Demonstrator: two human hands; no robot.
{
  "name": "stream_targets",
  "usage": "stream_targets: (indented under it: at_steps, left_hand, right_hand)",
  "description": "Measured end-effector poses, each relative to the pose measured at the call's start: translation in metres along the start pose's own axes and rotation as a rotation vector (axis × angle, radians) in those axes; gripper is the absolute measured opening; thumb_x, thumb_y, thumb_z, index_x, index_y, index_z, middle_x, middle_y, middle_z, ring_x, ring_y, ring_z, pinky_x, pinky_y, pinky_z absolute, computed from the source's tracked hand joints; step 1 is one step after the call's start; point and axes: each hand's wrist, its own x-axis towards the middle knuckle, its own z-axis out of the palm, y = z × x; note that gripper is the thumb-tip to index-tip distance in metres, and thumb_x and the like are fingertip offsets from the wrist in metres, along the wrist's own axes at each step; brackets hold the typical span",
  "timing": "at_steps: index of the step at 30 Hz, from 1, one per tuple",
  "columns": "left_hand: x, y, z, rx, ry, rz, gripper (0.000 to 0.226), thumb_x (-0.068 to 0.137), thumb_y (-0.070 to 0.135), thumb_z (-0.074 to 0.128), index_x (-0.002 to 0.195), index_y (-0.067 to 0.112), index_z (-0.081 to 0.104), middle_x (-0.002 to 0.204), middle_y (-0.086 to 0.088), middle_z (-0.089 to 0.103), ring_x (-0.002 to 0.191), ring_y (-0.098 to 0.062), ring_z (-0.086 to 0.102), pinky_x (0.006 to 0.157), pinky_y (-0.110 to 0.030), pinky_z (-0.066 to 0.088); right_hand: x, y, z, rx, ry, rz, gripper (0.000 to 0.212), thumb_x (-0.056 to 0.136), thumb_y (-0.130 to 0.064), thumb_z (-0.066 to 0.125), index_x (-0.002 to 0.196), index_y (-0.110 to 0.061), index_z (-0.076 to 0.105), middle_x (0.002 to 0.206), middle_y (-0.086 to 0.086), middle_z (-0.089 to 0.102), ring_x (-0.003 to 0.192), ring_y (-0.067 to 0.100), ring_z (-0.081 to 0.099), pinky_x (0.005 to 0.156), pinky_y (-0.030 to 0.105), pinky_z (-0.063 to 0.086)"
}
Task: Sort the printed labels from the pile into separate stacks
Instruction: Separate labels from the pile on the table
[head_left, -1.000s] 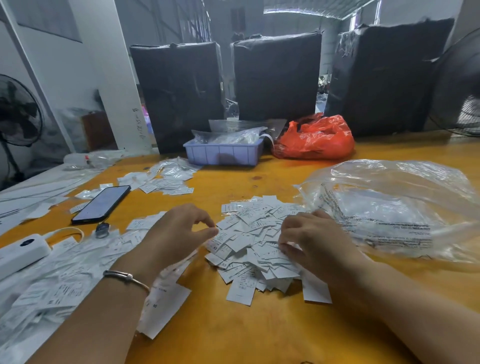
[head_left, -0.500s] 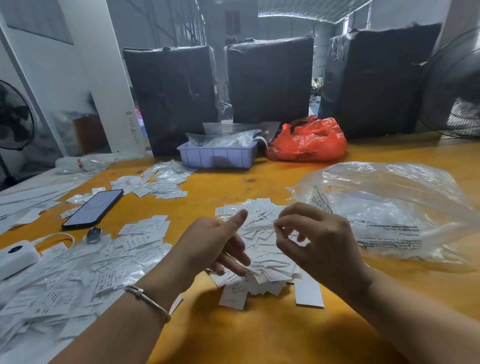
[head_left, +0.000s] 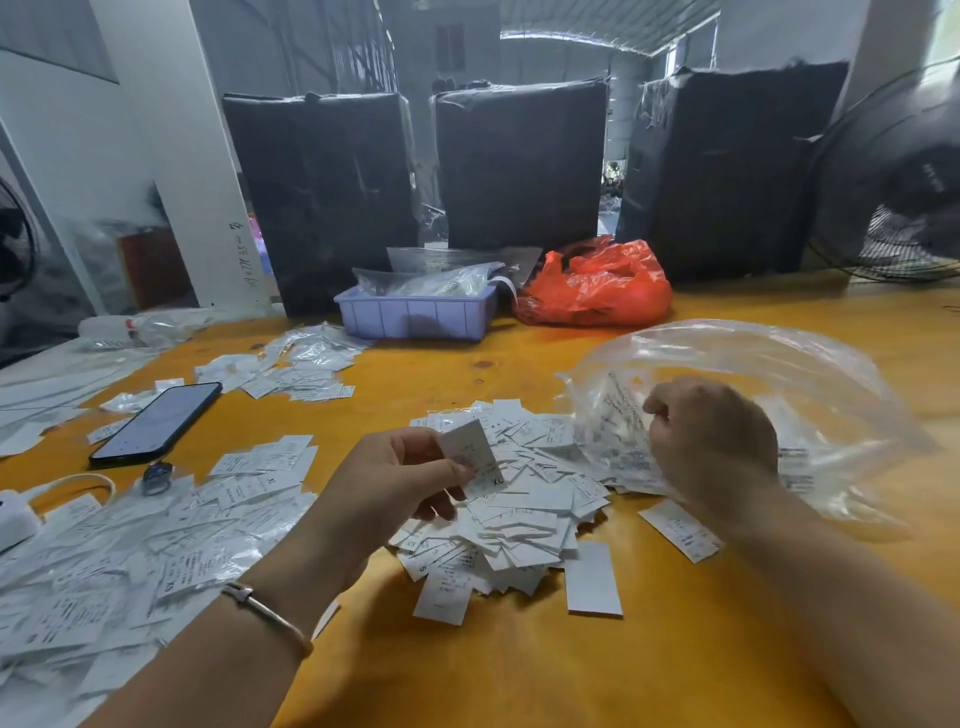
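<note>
Head view only. Left hand (head_left: 400, 480) is raised over the pile of labels (head_left: 519, 499), thumb and fingers pinching one white label (head_left: 470, 457) by its lower edge, printed face tilted up toward the camera, likely so the size mark can be read before choosing a stack. Right hand (head_left: 711, 441) is well apart from the left, curled at the mouth of the clear plastic bag (head_left: 779, 374); looks like it grips the film, probably to shift the bag off the pile, but fingertips are hidden so not certain. Pile sits mid-table (head_left: 519, 675), between both hands, edge tucked under the bag. Spread of labels in clear sleeves (head_left: 156, 545) lies to the left, just beside the left forearm; another loose group (head_left: 291, 369) lies farther back, likely sorted destinations. Phone (head_left: 156, 423) lies left, near the spread. Sorting looks early: most labels unsorted.
</note>
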Motion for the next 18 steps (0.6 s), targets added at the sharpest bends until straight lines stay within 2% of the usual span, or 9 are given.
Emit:
stream_targets:
  at_steps: [2,5,10,14,16,18]
  left_hand:
    - [0.000,-0.001,0.000,0.021,-0.014,0.012,0.015,0.086,0.003,0.067,0.092,0.011,0.077,0.074,-0.013,0.070,0.054,-0.013,0.057,0.055,-0.021,0.045]
    - [-0.001,-0.001,0.001,0.032,-0.038,0.024,0.014,0.086,0.004,0.066,0.090,0.012,0.078,0.076,-0.014,0.071,0.055,-0.013,0.056,0.054,-0.019,0.046]
    - [-0.004,-0.002,0.003,0.049,-0.060,0.047,0.015,0.086,0.001,0.067,0.090,0.011,0.077,0.077,-0.018,0.070,0.053,-0.011,0.054,0.052,-0.018,0.045]
    - [-0.003,-0.002,0.004,0.051,-0.069,0.047,0.013,0.086,0.001,0.067,0.089,0.011,0.076,0.071,-0.010,0.068,0.053,-0.010,0.054,0.051,-0.017,0.044]
    - [-0.003,-0.002,0.004,0.052,-0.068,0.045,0.012,0.086,0.002,0.068,0.088,0.010,0.076,0.071,-0.010,0.069,0.053,-0.010,0.054,0.051,-0.017,0.045]
    - [-0.003,-0.002,0.004,0.057,-0.066,0.045,0.010,0.085,0.004,0.069,0.087,0.010,0.076,0.072,-0.011,0.069,0.054,-0.010,0.055,0.052,-0.017,0.045]
  right_hand:
    - [0.003,0.009,0.006,-0.101,-0.157,0.088,0.033,0.083,-0.004,0.050,0.110,-0.013,0.067,0.113,0.010,0.066,0.107,0.032,0.057,0.086,0.038,0.043]
    - [0.003,0.015,0.013,-0.265,-0.280,0.099,0.039,0.090,-0.011,0.045,0.127,-0.020,0.054,0.127,0.004,0.055,0.121,0.027,0.044,0.093,0.039,0.037]
    - [0.008,0.017,0.018,-0.342,-0.284,0.084,0.025,0.093,-0.017,0.050,0.114,-0.024,0.062,0.117,-0.002,0.059,0.114,0.022,0.049,0.093,0.037,0.034]
    - [0.009,0.017,0.020,-0.242,-0.259,0.094,0.025,0.087,-0.006,0.052,0.096,-0.023,0.068,0.103,-0.003,0.065,0.102,0.020,0.057,0.093,0.038,0.029]
    - [0.010,0.017,0.021,-0.230,-0.234,0.097,0.025,0.087,-0.007,0.052,0.103,-0.022,0.064,0.109,-0.001,0.063,0.107,0.021,0.053,0.092,0.038,0.028]
    - [0.010,0.019,0.022,-0.270,-0.235,0.129,0.027,0.089,-0.016,0.052,0.116,-0.020,0.057,0.119,0.004,0.055,0.117,0.025,0.045,0.091,0.038,0.029]
